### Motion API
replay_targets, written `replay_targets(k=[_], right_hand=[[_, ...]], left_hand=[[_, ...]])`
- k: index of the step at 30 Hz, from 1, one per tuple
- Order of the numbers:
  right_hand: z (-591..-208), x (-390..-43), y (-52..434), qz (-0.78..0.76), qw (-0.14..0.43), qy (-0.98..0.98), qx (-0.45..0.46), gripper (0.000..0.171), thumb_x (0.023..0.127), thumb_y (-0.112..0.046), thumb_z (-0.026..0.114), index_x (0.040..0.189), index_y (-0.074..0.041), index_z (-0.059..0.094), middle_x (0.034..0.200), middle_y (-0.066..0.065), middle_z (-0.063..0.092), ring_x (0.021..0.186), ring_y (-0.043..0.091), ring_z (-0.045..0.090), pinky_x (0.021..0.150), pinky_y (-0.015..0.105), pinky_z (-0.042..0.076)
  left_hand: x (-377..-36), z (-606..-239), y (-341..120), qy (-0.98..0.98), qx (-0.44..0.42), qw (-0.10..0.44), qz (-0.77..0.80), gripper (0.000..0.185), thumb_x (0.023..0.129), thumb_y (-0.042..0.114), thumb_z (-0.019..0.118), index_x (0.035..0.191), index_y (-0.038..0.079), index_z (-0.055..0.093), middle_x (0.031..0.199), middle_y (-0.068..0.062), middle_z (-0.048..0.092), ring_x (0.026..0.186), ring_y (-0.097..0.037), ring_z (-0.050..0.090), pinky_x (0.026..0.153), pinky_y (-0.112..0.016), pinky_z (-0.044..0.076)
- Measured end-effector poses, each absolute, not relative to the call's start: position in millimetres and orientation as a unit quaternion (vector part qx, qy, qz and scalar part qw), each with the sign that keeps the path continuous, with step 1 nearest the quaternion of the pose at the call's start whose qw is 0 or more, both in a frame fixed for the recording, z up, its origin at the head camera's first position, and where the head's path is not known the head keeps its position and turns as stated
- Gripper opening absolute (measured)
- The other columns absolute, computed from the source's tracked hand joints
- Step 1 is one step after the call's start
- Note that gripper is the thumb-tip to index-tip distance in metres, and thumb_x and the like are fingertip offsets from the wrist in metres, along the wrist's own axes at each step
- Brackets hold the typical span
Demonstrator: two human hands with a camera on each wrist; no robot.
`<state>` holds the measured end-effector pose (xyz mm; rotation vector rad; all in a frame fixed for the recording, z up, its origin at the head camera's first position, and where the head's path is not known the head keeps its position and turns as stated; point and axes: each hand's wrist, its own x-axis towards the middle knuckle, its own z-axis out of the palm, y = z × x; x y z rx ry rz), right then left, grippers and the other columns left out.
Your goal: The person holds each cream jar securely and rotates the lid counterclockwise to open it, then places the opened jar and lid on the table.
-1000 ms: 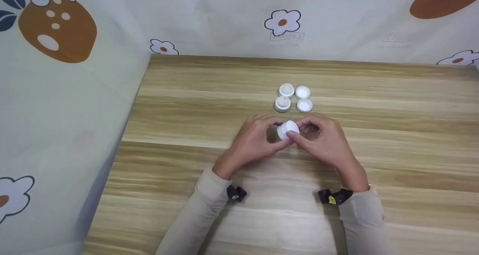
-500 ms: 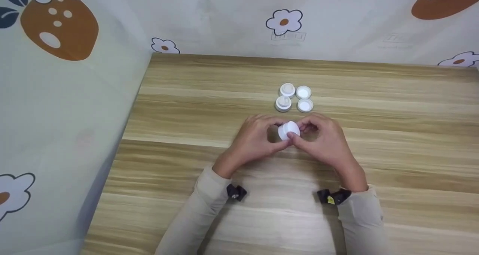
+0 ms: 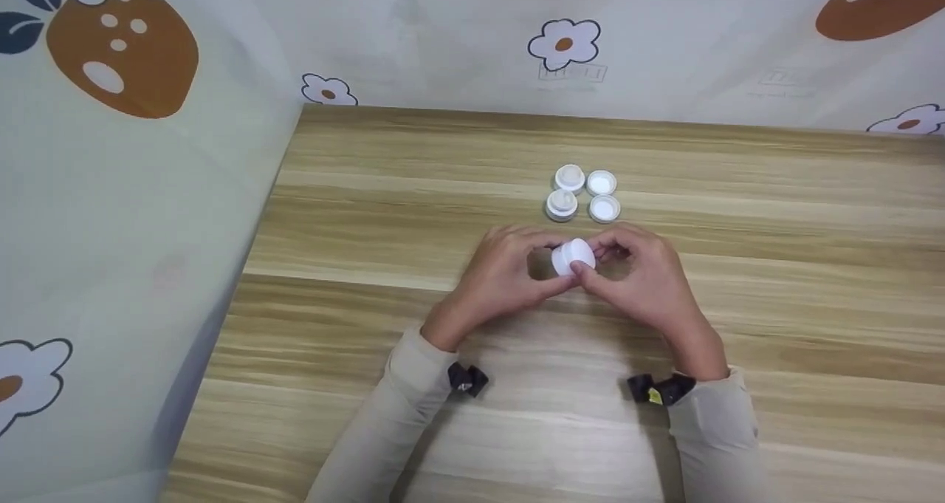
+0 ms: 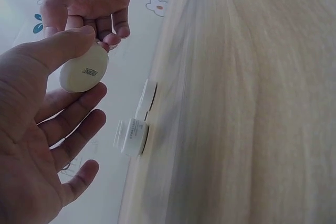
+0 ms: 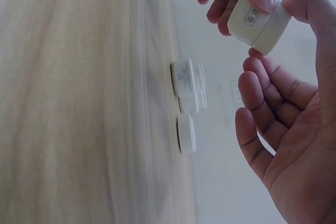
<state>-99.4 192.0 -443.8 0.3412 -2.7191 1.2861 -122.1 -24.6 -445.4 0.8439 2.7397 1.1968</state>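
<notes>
Here both hands hold a small white jar (image 3: 572,256) above the tabletop (image 3: 738,281), just in front of four jar pieces (image 3: 585,193). The left hand (image 3: 502,278) and right hand (image 3: 642,278) pinch it between thumb and fingers. Judged step: turning its lid; next needs a steady counter-twist.

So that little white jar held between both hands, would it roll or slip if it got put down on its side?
Probably yes: the white jar is round and looks smooth, so on its side it could roll across the wooden table. It looks rigid and light, pinched by fingertips of the left hand and right hand.
</notes>
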Motion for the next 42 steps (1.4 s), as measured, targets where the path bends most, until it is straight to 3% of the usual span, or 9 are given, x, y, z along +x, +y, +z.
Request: replay_targets(k=[8, 15, 30, 42], right_hand=[[-444, -97, 193, 0.426, 0.049, -0.896, 0.119, 0.022, 0.080, -0.017, 0.090, 0.095, -0.007, 0.078, 0.087, 0.002, 0.075, 0.082, 0.009, 0.065, 0.077, 0.020, 0.055], [-443, -96, 192, 0.421, 0.039, -0.897, 0.130, 0.023, 0.081, -0.020, 0.091, 0.096, -0.007, 0.079, 0.086, 0.001, 0.075, 0.083, 0.010, 0.065, 0.077, 0.027, 0.057], [-442, -95, 191, 0.409, 0.063, -0.898, 0.148, 0.025, 0.080, -0.021, 0.092, 0.096, -0.007, 0.079, 0.085, 0.002, 0.076, 0.081, 0.009, 0.066, 0.076, 0.028, 0.055], [-437, -95, 190, 0.434, 0.071, -0.884, 0.157, 0.022, 0.080, -0.015, 0.092, 0.096, -0.006, 0.079, 0.085, 0.002, 0.077, 0.081, 0.007, 0.064, 0.078, 0.020, 0.052]], left_hand=[[-120, -446, -26, 0.885, 0.282, 0.019, 0.370, 0.041, 0.089, 0.049, 0.082, 0.124, 0.027, 0.078, 0.125, 0.010, 0.079, 0.120, -0.012, 0.070, 0.098, -0.039, 0.043], [-118, -445, -30, 0.883, 0.282, 0.026, 0.373, 0.040, 0.090, 0.051, 0.081, 0.123, 0.030, 0.078, 0.123, 0.012, 0.079, 0.119, -0.010, 0.069, 0.098, -0.038, 0.041], [-119, -444, -34, 0.880, 0.277, 0.049, 0.382, 0.045, 0.087, 0.048, 0.085, 0.125, 0.026, 0.078, 0.116, 0.010, 0.081, 0.115, -0.013, 0.068, 0.119, -0.046, 0.034], [-124, -445, -36, 0.833, 0.285, 0.087, 0.466, 0.043, 0.088, 0.038, 0.087, 0.127, 0.023, 0.078, 0.119, 0.009, 0.081, 0.109, -0.007, 0.068, 0.105, -0.040, 0.047]])
